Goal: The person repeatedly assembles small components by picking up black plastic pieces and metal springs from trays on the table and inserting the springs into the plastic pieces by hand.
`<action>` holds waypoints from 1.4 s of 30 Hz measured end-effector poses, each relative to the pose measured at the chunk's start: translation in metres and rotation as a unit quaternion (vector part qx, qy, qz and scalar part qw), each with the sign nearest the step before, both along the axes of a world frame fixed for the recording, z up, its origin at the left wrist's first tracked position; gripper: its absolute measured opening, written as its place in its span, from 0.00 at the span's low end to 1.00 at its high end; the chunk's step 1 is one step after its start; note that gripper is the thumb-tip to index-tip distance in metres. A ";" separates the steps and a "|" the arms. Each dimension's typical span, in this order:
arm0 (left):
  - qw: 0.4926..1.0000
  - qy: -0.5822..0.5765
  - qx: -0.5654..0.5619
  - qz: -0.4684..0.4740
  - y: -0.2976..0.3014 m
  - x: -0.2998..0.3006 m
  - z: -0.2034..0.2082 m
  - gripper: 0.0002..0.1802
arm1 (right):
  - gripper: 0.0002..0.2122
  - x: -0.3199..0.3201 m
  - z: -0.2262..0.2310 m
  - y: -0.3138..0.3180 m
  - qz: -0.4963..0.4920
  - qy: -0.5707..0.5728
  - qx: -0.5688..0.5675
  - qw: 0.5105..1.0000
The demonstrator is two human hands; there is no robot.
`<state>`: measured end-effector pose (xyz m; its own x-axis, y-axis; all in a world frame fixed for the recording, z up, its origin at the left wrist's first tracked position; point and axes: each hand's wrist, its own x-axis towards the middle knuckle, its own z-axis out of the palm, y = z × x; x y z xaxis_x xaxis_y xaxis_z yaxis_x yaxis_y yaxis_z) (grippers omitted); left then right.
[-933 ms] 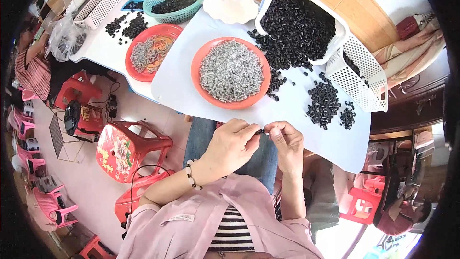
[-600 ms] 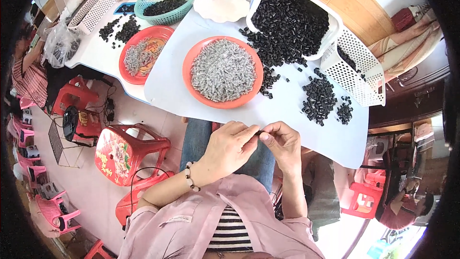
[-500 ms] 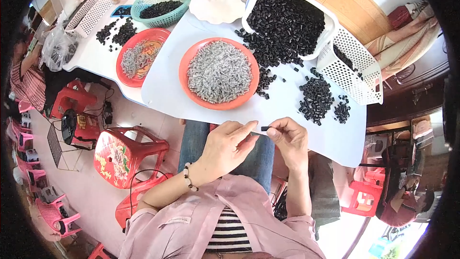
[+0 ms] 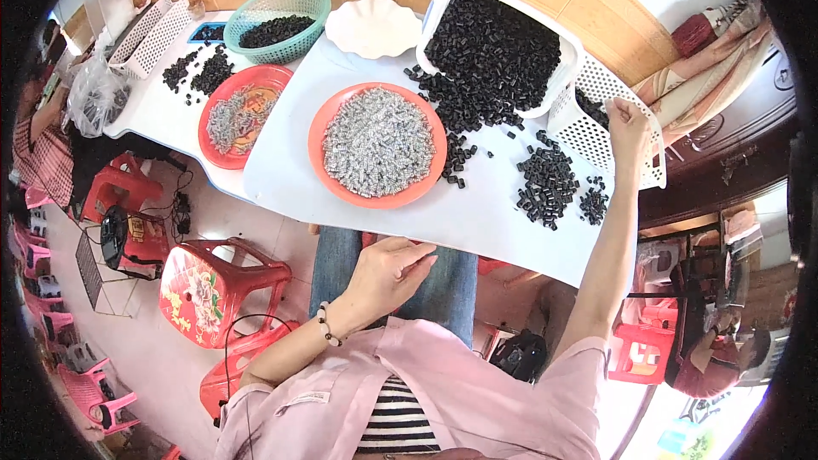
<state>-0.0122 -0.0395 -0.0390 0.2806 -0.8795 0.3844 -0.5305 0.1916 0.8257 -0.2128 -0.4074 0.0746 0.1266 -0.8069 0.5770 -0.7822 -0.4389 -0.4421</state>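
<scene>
My right hand (image 4: 628, 126) reaches out over the white perforated basket (image 4: 590, 135) at the right of the table, fingers curled down at its rim. Whatever it pinches is hidden. Inside that basket lie some small black pieces. My left hand (image 4: 385, 274) is above my lap, just off the table's front edge, with thumb and fingers drawn together; any small thing between them is too small to make out. Closest to it on the table is an orange-red plate (image 4: 317, 153) heaped with small silvery, spring-like metal pieces (image 4: 377, 145).
A white tub (image 4: 576, 49) heaped with black pieces stands at the back, spilling onto the table (image 4: 494, 221). Two loose black piles (image 4: 546, 183) lie nearer. A white scalloped dish (image 4: 373, 27), a green basket (image 4: 315, 2) and a red plate (image 4: 204, 132) stand leftward. A red stool (image 4: 200, 294) is beside me.
My right hand has left my left hand, where it pinched a small black piece, and moved right and away to the white basket. My left hand has come slightly lower. The view has shifted a little.
</scene>
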 end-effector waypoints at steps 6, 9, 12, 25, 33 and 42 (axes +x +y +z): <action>0.998 0.050 0.035 -0.003 0.004 0.004 0.000 0.10 | 0.09 0.056 -0.051 0.079 0.220 -0.011 0.140 0.965; 0.995 0.088 0.036 0.000 0.003 0.003 0.002 0.10 | 0.11 0.079 -0.079 0.111 0.324 0.101 0.056 0.939; 0.992 0.123 0.034 0.002 -0.001 -0.001 0.004 0.10 | 0.13 0.085 -0.099 0.112 0.331 0.130 0.024 0.935; 0.949 0.310 0.020 0.047 -0.007 -0.002 -0.012 0.11 | 0.08 0.071 -0.079 0.176 0.419 0.041 0.070 0.904; 0.944 0.322 0.070 -0.014 -0.004 0.006 0.000 0.14 | 0.13 0.069 -0.067 0.235 0.511 0.030 0.133 0.849; 0.858 0.508 0.073 0.009 0.013 0.018 -0.003 0.14 | 0.08 0.117 -0.065 0.205 0.454 0.015 0.127 0.882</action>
